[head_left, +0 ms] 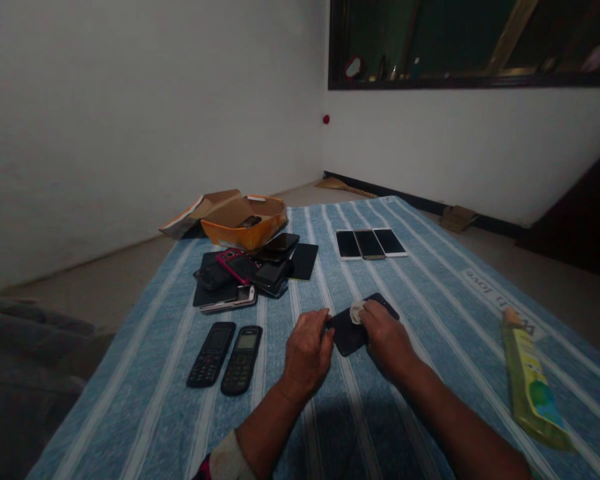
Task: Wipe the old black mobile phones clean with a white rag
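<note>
A dark smartphone (349,339) lies at a slant on the striped cloth, between my two hands. My left hand (307,350) is closed at its left end, thumb and fingers pinching the edge. In the fingers of my right hand (386,337) is a crumpled white wipe (357,312), pressed against the phone's dark surface; whether it is paper or fabric I cannot tell. Part of the phone is hidden under that hand. To the left, two black keypad phones, one (211,355) and another (242,360), lie side by side.
Beyond my left hand is a heap of phones (237,267), with an open orange cardboard box (250,230) behind it. Three smartphones (370,245) lie in a row farther back. A bottle of yellow-green liquid (535,387) lies at the right on the striped cloth (430,307).
</note>
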### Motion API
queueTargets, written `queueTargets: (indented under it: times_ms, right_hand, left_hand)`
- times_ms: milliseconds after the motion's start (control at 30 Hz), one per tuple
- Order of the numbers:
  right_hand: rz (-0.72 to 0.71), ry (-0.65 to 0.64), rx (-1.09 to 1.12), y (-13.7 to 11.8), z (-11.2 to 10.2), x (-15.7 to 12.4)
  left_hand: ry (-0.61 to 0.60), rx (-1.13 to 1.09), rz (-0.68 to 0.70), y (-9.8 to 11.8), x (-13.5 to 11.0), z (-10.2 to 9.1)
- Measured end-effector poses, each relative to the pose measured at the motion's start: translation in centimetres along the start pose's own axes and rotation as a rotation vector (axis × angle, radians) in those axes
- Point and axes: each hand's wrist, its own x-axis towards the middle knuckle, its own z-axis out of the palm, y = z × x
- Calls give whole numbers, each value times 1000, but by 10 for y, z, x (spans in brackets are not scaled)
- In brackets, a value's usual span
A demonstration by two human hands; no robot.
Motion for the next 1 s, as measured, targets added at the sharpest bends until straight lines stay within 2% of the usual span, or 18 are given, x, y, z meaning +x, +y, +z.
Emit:
queueTargets:
  times_ms: [233, 400, 467, 600, 700, 767, 900, 1000]
  right_hand:
    - [-93, -77, 44, -22, 1, -11]
    - [-115, -44, 75, -16, 3, -8]
    - [-84, -43, 68, -7, 1, -3]
    - [75, -39, 14, 14, -6, 4]
    - [132, -14, -3, 17, -6, 5]
    - [98, -21, 10, 7, -1, 3]
    - [-100, -43, 57, -19, 13, 1]
    - [-151, -36, 88, -19, 16, 6]
  left_hand:
    - [-38, -18, 19, 4, 1, -1]
    - [-109, -34, 4, 5, 2, -3]
    - [-143, -34, -6, 5, 2, -2]
    - [-213, 18, -37, 4, -2, 1]
    - [-264, 46, -57, 3, -4, 3]
    - [-291, 46, -75, 4, -3, 3]
    - [-293, 29, -108, 4, -2, 2]
    - [-284, 17, -107, 3, -2, 3]
